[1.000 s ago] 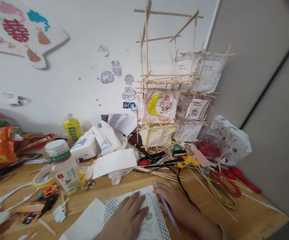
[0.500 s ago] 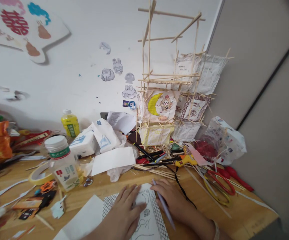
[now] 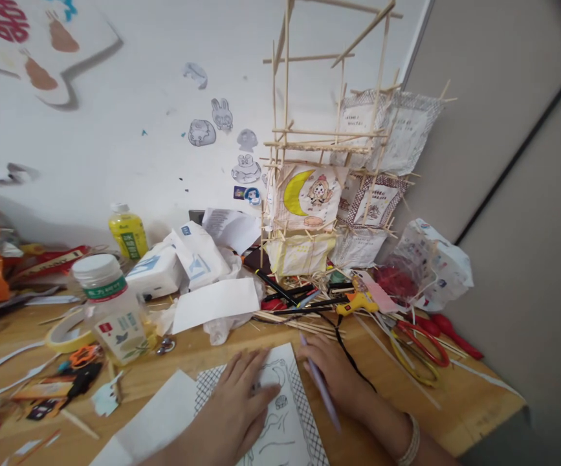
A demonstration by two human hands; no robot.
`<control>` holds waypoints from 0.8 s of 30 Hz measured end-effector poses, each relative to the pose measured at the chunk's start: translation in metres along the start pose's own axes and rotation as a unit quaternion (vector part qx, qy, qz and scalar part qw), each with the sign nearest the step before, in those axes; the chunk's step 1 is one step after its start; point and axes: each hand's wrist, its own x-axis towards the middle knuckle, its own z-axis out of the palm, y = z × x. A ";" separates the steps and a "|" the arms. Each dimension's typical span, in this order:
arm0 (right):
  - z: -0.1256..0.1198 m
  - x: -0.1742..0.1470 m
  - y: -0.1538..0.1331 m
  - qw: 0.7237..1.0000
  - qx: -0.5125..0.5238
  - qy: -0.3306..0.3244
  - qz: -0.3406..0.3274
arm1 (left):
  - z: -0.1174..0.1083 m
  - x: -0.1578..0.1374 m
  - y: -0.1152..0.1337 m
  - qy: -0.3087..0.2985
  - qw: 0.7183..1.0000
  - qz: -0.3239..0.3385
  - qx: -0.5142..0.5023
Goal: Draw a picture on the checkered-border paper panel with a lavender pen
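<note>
A sheet of paper (image 3: 280, 432) with line drawings and a cross-hatched border lies on the wooden table at the bottom centre. My left hand (image 3: 234, 404) rests flat across its left part, fingers stretched out, covering some of the drawing. Just right of the sheet, my right hand (image 3: 342, 374) lies on the table with its fingers closed around a purple pen (image 3: 323, 391). The pen slants, its upper end by the fingertips and its lower end towards me. Under the left forearm, a blank white sheet (image 3: 151, 414) is partly covered.
Behind the hands stands a stick frame (image 3: 285, 97) hung with drawn panels. A yellow glue gun (image 3: 358, 303) and scissors (image 3: 413, 349) lie to the right. At left are a clear bottle (image 3: 115, 323), a tape roll (image 3: 66, 333) and paper scraps. Tissue packs (image 3: 197, 255) sit behind.
The view has shifted slightly, so the background sits further left and higher. My right hand is a little further from the drawing's edge, still holding the pen. My left hand stays on the sheet.
</note>
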 end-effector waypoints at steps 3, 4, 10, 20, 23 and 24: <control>-0.004 -0.001 0.005 1.000 0.010 0.019 -0.001 | 0.003 -0.001 -0.001 0.003 1.000 -0.001 -0.002; -0.006 -0.002 0.005 1.000 0.022 0.016 0.000 | 0.003 -0.001 -0.001 0.003 1.000 -0.001 -0.002; -0.025 -0.009 -0.001 0.993 0.041 -0.114 -0.004 | -0.010 0.004 0.003 -0.015 1.000 -0.006 -0.009; -0.024 -0.011 -0.004 0.983 0.008 -0.183 0.015 | -0.006 0.004 0.003 -0.021 0.999 -0.011 -0.027; -0.023 -0.011 -0.007 0.984 -0.002 -0.176 0.014 | -0.006 0.003 0.003 -0.026 0.999 -0.017 -0.032; -0.023 -0.011 -0.008 0.984 -0.005 -0.178 0.016 | -0.006 0.003 0.004 -0.028 0.999 -0.016 -0.034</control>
